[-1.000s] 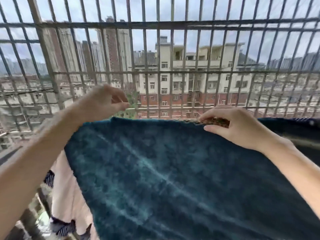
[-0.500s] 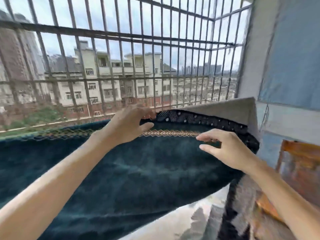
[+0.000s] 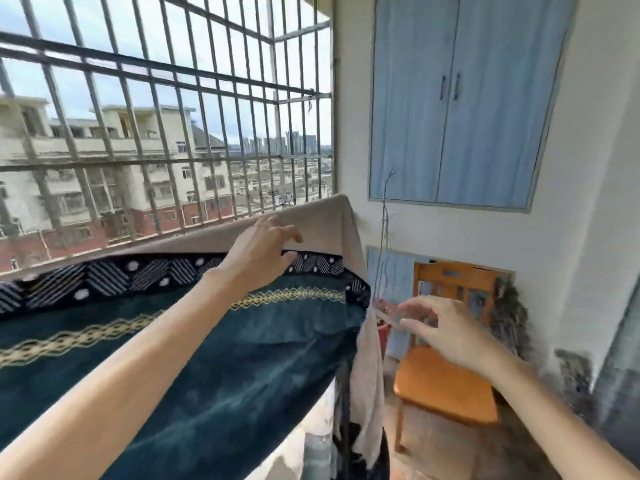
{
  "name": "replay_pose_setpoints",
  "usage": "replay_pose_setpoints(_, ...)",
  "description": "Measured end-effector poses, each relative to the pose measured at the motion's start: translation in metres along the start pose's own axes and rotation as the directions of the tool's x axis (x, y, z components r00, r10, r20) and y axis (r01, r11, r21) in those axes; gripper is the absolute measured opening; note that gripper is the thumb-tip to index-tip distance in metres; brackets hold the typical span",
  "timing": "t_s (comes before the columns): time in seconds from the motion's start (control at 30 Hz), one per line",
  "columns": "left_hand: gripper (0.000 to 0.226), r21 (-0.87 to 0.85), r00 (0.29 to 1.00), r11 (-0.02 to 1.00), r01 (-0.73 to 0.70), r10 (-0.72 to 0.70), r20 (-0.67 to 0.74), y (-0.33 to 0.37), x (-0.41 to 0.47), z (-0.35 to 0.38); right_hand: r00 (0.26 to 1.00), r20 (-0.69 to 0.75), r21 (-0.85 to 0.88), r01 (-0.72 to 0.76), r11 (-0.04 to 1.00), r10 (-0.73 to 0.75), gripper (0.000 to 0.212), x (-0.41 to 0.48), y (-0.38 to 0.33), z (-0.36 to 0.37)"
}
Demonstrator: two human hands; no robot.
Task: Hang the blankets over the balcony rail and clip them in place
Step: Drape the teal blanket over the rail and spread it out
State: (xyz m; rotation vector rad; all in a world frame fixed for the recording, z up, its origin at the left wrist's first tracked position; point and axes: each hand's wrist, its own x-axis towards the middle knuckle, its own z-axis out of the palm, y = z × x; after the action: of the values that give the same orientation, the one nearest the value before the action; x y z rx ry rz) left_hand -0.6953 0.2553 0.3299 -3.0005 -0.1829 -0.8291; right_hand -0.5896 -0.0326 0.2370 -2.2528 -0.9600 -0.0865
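Note:
A dark teal blanket with gold zigzag bands and a navy patterned border lies draped over the balcony rail, which it hides. Its beige backing is folded over the top at the right end. My left hand rests on that folded top edge with the fingers spread, holding nothing. My right hand hovers just off the blanket's right corner, its fingertips pinched on a small clear object, apparently a clip, which is blurred.
A metal window grille rises behind the blanket. A pale cloth hangs below the blanket's right end. An orange wooden chair stands by the wall at right, under blue cupboard doors.
The view has swung right along the blanket to its end. My left hand moved to the folded right corner. My right hand left the blanket's edge and now pinches a small clear object.

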Motion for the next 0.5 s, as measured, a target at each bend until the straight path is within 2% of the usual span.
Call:
replay_pose_setpoints(0.33, 0.04, 0.054, 0.998, 0.998, 0.021, -0.019, -0.052, -0.025, 0.138, 0.074, 0.997, 0.039, -0.026, -0.065, 0.998, 0.066, 0.031, 0.167, 0.063, 0.025)
replay_pose_setpoints(0.5, 0.036, 0.198, 0.986, 0.98, 0.029, 0.004, -0.166, -0.017, 0.155, 0.108, 0.979, 0.12, -0.043, -0.159, 0.986, 0.163, 0.066, 0.231, 0.097, 0.072)
